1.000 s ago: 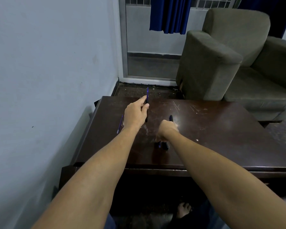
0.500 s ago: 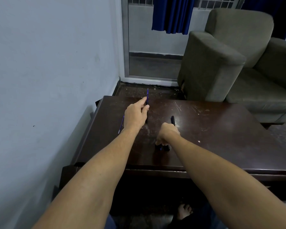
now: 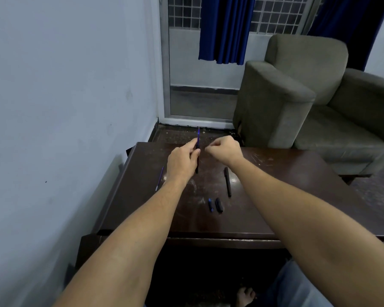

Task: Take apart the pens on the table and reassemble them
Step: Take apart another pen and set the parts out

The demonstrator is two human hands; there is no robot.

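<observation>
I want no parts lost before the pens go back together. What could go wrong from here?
The two short pieces lie loose on the table near its front edge; a passing forearm might sweep them off. The thin refill lies near the left edge and could roll away. The left hand pinches the pen by its middle, so it may slip.

The right hand (image 3: 224,150) has been lifted off the table (image 3: 297,196) and brought up and forward, so that it is now held closed just beside the left hand (image 3: 182,161), near the upper end of the pen barrel (image 3: 198,149) gripped there; whether anything is pinched in its fingers cannot be told. The two short pen pieces (image 3: 215,204), which were covered by that hand before, are now left exposed on the tabletop, side by side. The black pen (image 3: 227,181) lying beyond them is also uncovered along its full length now
</observation>
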